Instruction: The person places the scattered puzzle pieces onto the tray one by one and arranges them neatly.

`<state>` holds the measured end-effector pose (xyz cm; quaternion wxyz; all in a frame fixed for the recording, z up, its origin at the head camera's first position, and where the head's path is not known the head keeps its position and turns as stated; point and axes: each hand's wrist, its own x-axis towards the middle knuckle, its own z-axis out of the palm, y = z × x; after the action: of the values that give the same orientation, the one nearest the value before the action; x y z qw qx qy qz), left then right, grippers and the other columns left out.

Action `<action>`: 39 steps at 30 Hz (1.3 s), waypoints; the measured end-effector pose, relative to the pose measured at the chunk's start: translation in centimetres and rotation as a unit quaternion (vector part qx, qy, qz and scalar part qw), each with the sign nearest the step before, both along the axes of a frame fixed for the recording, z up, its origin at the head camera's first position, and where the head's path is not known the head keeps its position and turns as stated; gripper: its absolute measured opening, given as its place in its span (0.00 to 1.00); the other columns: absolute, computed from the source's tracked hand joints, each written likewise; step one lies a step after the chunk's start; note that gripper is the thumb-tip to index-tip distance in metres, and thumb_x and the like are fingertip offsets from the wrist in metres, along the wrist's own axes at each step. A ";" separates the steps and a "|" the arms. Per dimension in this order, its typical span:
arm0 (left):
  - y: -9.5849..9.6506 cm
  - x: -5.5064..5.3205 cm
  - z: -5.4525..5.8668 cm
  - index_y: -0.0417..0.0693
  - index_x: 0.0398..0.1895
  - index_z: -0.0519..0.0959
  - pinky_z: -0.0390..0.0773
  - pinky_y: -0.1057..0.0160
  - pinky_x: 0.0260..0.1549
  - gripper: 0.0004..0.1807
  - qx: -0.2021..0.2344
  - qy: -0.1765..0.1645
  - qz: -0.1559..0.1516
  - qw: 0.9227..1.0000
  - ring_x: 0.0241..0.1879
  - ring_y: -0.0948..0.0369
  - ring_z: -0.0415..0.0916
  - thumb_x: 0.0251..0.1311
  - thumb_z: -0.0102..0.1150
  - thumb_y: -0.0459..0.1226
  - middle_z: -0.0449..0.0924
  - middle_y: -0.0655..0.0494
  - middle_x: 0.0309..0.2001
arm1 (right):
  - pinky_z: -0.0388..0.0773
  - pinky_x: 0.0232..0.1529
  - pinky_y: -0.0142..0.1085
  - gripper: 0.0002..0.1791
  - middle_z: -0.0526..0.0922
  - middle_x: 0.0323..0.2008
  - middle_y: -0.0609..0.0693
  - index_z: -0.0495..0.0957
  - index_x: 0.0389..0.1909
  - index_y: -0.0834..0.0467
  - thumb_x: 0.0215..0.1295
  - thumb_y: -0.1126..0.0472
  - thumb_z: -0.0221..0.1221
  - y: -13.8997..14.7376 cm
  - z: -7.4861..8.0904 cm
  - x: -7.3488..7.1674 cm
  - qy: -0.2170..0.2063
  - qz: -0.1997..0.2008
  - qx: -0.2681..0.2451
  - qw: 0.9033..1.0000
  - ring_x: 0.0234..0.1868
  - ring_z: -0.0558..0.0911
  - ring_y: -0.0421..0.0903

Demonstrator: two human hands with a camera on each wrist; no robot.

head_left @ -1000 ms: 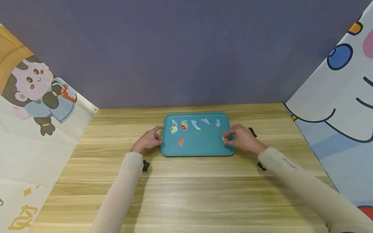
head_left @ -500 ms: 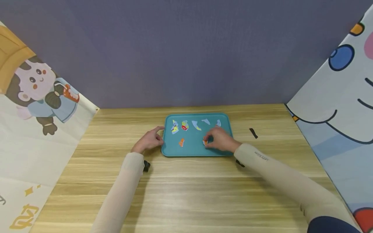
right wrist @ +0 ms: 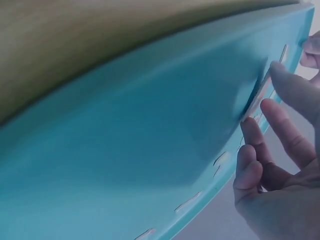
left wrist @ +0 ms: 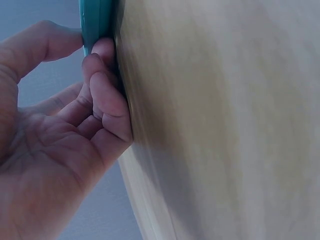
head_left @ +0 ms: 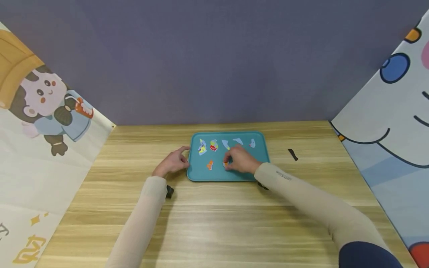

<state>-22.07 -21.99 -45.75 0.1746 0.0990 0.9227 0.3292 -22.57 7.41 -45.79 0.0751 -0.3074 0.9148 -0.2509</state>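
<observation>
A teal tray (head_left: 205, 175) lies on the wooden table. My left hand (head_left: 172, 162) grips its left rim; in the left wrist view the thumb touches the tray's edge while the other fingers curl in low against it. Above the tray's middle, my right hand (head_left: 241, 160) pinches a small flat puzzle piece (head_left: 225, 164), orange and white, between thumb and fingers. The right wrist view shows this held piece (right wrist: 257, 99) edge-on, tilted close to the tray surface. Just left of it lies another orange piece (head_left: 209, 165).
Along the tray's back lie several pieces, among them a yellow-purple one (head_left: 202, 147), a red-yellow one (head_left: 213, 145) and a pale one (head_left: 252, 143). A black strip (head_left: 293, 154) is on the table at right. A grey-purple wall (head_left: 214, 67) stands behind.
My right hand has carried the orange-and-white puzzle piece leftward from the tray's right side to beside the other orange piece. The left hand has stayed at the left rim.
</observation>
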 end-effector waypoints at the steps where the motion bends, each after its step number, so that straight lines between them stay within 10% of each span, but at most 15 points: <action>1: 0.0 0.0 0.0 0.48 0.71 0.57 0.72 0.58 0.36 0.40 0.000 -0.001 -0.001 1.000 0.32 0.57 0.74 0.54 0.60 0.33 0.80 0.51 0.33 | 0.68 0.45 0.40 0.10 0.81 0.31 0.45 0.85 0.31 0.55 0.47 0.58 0.73 -0.1 -0.1 0.0 0.000 0.004 0.000 1.000 0.40 0.71 0.46; 23: -0.2 -0.2 -0.2 0.48 0.70 0.58 0.72 0.58 0.37 0.39 0.002 0.008 -0.002 1.000 0.32 0.58 0.74 0.53 0.61 0.33 0.79 0.52 0.33 | 0.66 0.51 0.45 0.14 0.81 0.36 0.51 0.84 0.36 0.60 0.49 0.59 0.72 0.8 0.4 -0.7 0.030 -0.009 -0.049 0.998 0.44 0.74 0.52; 39: 0.0 0.0 -0.3 0.48 0.70 0.58 0.72 0.58 0.36 0.40 0.004 0.002 0.001 1.000 0.32 0.58 0.74 0.53 0.61 0.33 0.79 0.52 0.33 | 0.69 0.48 0.50 0.16 0.74 0.52 0.60 0.79 0.49 0.63 0.61 0.62 0.63 9.8 2.9 -2.1 -0.032 -0.116 -0.051 0.991 0.52 0.71 0.60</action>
<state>-22.10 -22.04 -46.00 0.1717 0.0990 0.9219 0.3327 -24.66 17.17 -42.92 0.0590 -0.1946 0.9275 -0.3136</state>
